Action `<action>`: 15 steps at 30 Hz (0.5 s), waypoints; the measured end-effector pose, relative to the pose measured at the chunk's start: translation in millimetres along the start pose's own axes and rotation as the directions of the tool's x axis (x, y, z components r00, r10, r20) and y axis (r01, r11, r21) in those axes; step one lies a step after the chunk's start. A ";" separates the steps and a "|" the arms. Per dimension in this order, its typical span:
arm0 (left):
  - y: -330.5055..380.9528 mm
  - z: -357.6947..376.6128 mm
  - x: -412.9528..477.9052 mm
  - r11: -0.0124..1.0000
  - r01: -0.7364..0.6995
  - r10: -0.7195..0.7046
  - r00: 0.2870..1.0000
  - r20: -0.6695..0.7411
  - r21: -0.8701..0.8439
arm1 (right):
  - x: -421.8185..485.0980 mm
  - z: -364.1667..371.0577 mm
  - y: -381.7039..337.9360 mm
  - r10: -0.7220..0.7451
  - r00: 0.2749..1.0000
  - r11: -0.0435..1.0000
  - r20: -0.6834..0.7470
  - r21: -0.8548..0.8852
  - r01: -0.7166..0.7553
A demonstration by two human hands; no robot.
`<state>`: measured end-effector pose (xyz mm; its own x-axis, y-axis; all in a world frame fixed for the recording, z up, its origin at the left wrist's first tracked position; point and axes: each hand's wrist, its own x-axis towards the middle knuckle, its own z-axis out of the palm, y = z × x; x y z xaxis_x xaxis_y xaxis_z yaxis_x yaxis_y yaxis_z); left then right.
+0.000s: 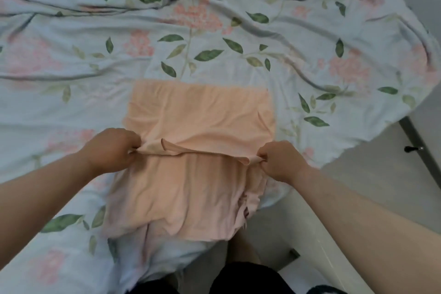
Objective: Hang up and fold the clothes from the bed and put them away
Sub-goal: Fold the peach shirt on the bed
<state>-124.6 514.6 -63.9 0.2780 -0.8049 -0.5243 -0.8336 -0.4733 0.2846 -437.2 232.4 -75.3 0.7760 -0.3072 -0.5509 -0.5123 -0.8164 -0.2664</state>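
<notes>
Peach garment (191,186) lies flat on the bed (238,55), at its near edge, lower part hanging over. Left hand (112,148) and right hand (281,161) each pinch one end of a raised crosswise fold, fingers curled tight on cloth. Fabric looks thin, soft, light, limp; likely to sag and wrinkle. Best held at the fold's outer ends, kept taut.

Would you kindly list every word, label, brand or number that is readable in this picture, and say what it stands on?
None: no readable text shows on the peach-coloured cloth garment, on the pale blue floral bed cover, or anywhere else in view; no tag or label is visible.
</notes>
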 end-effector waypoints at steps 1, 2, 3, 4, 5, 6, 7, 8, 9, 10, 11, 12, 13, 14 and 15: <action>4.5 7.4 -13.0 0.999 -0.034 0.034 0.999 0.018 0.015 | -12.0 9.3 -4.2 0.001 1.000 1.000 0.022 -0.001 -0.001; 8.6 15.5 -25.9 0.997 -0.073 0.072 0.997 0.028 0.021 | -23.6 19.0 -9.0 0.005 0.999 1.000 0.050 -0.002 -0.004; 13.3 23.9 -37.6 0.994 -0.105 0.103 0.994 0.047 0.028 | -34.0 29.1 -13.0 -0.002 0.997 1.000 0.080 0.001 0.002; 17.4 33.5 -48.5 0.990 -0.134 0.131 0.988 0.085 0.032 | -43.3 39.2 -16.9 -0.020 0.994 1.000 0.108 0.008 0.020; 20.2 43.4 -58.1 0.988 -0.148 0.143 0.981 0.131 0.031 | -52.1 48.7 -20.8 -0.030 0.989 0.999 0.142 0.017 0.028; 21.0 54.8 -67.0 0.988 -0.151 0.144 0.975 0.170 0.027 | -61.2 58.3 -24.4 -0.037 0.983 0.999 0.180 0.024 0.033; 22.0 65.4 -74.6 0.989 -0.141 0.129 0.966 0.223 0.039 | -69.9 68.1 -27.4 -0.045 0.975 0.999 0.219 0.024 0.041; 22.8 75.6 -81.2 0.990 -0.124 0.101 0.951 0.293 0.063 | -76.8 77.2 -29.7 -0.059 0.965 0.998 0.254 0.008 0.059; 24.1 84.6 -86.4 0.991 -0.100 0.062 0.927 0.370 0.086 | -83.0 84.7 -31.1 -0.071 0.956 0.997 0.285 -0.010 0.077; 25.3 91.9 -88.7 0.993 -0.071 0.023 0.896 0.443 0.090 | -88.0 90.2 -32.9 -0.071 0.945 0.996 0.320 -0.020 0.082; 26.9 95.3 -87.9 0.996 -0.037 -0.008 0.863 0.505 0.080 | -91.4 93.0 -34.6 -0.072 0.930 0.996 0.360 -0.017 0.084; 27.7 94.5 -83.8 0.999 0.006 -0.030 0.841 0.540 0.047 | -91.3 92.2 -37.0 -0.076 0.916 0.997 0.394 0.011 0.078; 28.2 89.0 -76.1 0.997 0.073 -0.054 0.842 0.536 -0.013 | -87.6 87.7 -38.2 -0.077 0.911 0.995 0.405 0.084 0.046; 26.9 80.8 -65.6 0.982 0.155 -0.084 0.873 0.480 -0.110 | -80.4 80.2 -39.1 -0.069 0.925 0.982 0.375 0.190 -0.004; 24.5 70.1 -52.3 0.948 0.234 -0.145 0.922 0.358 -0.218 | -69.6 69.8 -39.1 -0.033 0.959 0.955 0.282 0.292 -0.053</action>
<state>-193.0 570.2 -85.8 0.2064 -0.5452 -0.8125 -0.6211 -0.7146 0.3218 -496.9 319.9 -81.7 0.6571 -0.1292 -0.7427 -0.6379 -0.6203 -0.4565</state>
